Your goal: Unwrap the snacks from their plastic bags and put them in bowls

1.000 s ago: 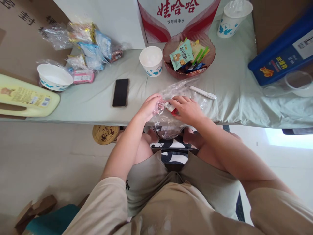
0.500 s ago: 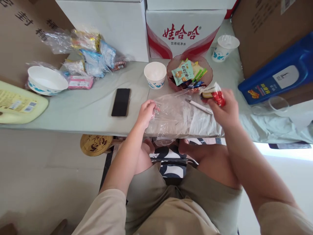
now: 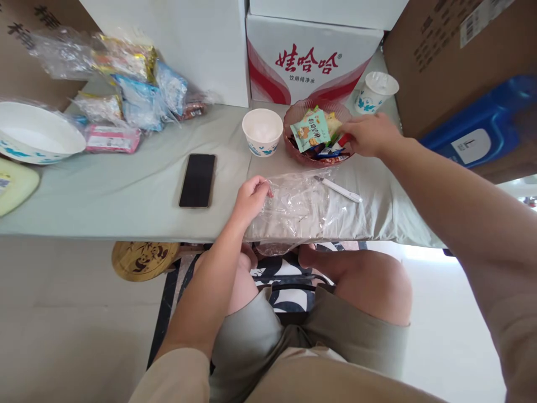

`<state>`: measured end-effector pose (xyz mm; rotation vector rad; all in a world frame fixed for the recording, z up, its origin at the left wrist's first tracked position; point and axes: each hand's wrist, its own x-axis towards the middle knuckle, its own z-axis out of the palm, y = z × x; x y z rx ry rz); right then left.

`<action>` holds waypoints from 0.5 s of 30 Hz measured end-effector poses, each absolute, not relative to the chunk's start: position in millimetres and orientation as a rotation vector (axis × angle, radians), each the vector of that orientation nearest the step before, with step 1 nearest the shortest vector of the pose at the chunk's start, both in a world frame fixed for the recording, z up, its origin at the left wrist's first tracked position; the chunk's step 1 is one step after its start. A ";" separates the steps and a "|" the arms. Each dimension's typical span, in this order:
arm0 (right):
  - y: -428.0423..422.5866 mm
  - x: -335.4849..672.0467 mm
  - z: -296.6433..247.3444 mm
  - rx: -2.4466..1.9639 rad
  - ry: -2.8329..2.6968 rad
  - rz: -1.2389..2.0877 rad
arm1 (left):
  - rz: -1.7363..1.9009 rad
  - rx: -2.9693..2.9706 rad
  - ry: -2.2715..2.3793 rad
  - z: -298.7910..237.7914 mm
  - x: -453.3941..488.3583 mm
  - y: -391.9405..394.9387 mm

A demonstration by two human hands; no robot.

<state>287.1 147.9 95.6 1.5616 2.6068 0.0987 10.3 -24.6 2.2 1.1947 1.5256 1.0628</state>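
My left hand [image 3: 253,197] is closed on the edge of a clear plastic bag [image 3: 293,204], which lies crumpled on the cloth and hangs over the table's front edge. At the right rim of a pink glass bowl [image 3: 308,159], my right hand [image 3: 371,134] pinches a small snack packet [image 3: 344,139] with a red end. Part of that packet is hidden by my fingers and the bowl's contents. Inside the bowl are several snack packets, a mint-green one [image 3: 311,133] on top. A white pen-like cutter [image 3: 342,190] rests on the bag's right side.
A paper cup [image 3: 263,134] stands left of the bowl, another cup [image 3: 375,94] behind it. Left are a black phone [image 3: 198,181], bagged snacks [image 3: 140,95] and a white paper bowl [image 3: 37,134]. Cartons [image 3: 310,61] line the back; a blue jug [image 3: 482,129] is at right.
My right hand has moved back from above the cutter to the bowl with the red-ended packet. My left hand still holds the bag, which now lies flatter. The view has shifted slightly.
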 end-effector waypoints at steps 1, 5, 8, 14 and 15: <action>145.3 286.2 96.2 1.582 2.608 0.095 | 1.071 1.192 1.523 2.0 10.0 -24.7; 101.9 291.1 100.8 1.687 2.899 0.158 | 1.082 1.184 1.516 2.9 8.3 -24.2; 42.6 295.2 83.4 1.522 3.129 -0.134 | 1.040 1.182 1.503 5.7 6.6 -24.1; -36.6 300.2 16.8 0.985 3.053 -0.572 | 0.872 1.391 1.431 3.1 0.1 -23.4; -40.8 302.3 12.3 1.006 3.021 -0.543 | 0.873 1.423 1.447 0.8 -2.0 -20.7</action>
